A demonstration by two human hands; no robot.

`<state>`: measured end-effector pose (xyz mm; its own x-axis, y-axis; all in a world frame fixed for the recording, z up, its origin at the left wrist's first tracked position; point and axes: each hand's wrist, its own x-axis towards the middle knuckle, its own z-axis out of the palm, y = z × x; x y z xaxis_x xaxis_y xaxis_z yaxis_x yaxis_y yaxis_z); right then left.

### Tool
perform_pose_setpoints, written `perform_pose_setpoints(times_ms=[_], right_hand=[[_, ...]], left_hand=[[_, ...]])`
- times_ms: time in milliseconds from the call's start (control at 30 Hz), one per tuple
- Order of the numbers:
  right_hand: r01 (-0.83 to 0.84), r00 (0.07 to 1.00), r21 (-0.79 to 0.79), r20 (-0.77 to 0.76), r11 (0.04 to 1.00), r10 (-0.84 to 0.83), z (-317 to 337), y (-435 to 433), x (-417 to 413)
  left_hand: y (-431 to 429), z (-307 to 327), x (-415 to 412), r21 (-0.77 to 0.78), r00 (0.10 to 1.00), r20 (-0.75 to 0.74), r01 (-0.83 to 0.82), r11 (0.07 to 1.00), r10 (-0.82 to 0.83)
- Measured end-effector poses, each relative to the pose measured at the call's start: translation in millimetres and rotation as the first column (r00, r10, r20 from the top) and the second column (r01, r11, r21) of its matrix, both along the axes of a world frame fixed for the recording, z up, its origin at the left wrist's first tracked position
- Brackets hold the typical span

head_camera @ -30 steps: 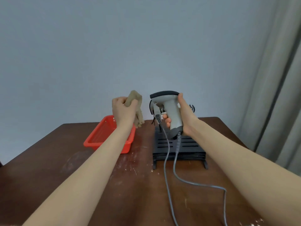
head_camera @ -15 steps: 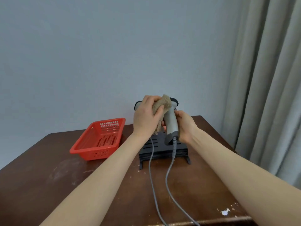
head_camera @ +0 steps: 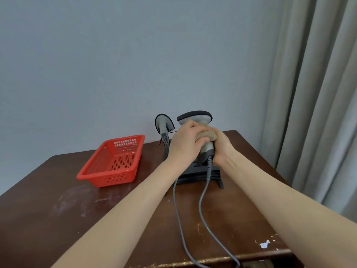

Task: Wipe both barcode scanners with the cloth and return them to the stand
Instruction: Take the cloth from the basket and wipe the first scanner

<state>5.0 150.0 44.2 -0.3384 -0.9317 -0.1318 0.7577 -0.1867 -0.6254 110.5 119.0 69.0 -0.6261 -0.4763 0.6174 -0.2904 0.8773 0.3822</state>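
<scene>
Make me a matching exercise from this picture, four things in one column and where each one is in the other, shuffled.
1 cloth
2 red basket
3 nearer scanner
4 farther scanner

A resting on the stand
B held by the right hand
C on the table, left of the stand
D gripped by the left hand

Pairs: 1-D, 2-C, 3-B, 4-A.

Stand (head_camera: 195, 174) partly behind left forearm (head_camera: 154, 190)
</scene>
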Motion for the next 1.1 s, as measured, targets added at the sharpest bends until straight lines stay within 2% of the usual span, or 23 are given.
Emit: perform_pose_setpoints(times_ms=[200, 300, 467, 600, 733, 800, 1000, 1100], right_hand=[[-0.03, 0.998, 0.054, -0.06, 0.998, 0.033, 2, 9, -4], [-0.05, 0.998, 0.045, -0.029, 0.998, 0.051, 1, 8, 0], [-0.015, 0.998, 0.073, -0.06, 0.997, 0.019, 3, 7, 2], [-0.051, 0.999, 0.04, 0.0, 0.998, 0.051, 7, 10, -5], [-0.064, 0.991, 0.074, -0.109, 0.995, 0.072, 9, 16, -12], [-0.069, 0.991, 0.072, -0.111, 0.995, 0.076, 8, 16, -12], [-0.105, 0.992, 0.008, -0.072, 0.994, 0.105, 6, 15, -6], [-0.113, 0.993, -0.013, -0.047, 0.993, 0.113, 8, 17, -7]], left_hand=[[4, -17, 8, 0.004, 0.997, -0.008, 0.073, 0.997, -0.073], [-7, -10, 4, 0.011, 0.998, -0.061, 0.032, 0.999, -0.031], [-23, -1, -4, 0.135, 0.981, -0.171, -0.066, 0.989, 0.089], [-6, -13, -1, 0.129, 0.986, -0.167, 0.022, 0.991, -0.001], [6, -25, 5, 0.065, 0.988, -0.113, 0.111, 0.992, -0.103], [4, -23, 5, 0.059, 0.988, -0.106, 0.117, 0.991, -0.11], [-8, -1, -8, 0.168, 0.973, -0.228, 0.013, 0.986, 0.026], [-2, -3, -10, 0.18, 0.969, -0.246, 0.022, 0.983, 0.024]])
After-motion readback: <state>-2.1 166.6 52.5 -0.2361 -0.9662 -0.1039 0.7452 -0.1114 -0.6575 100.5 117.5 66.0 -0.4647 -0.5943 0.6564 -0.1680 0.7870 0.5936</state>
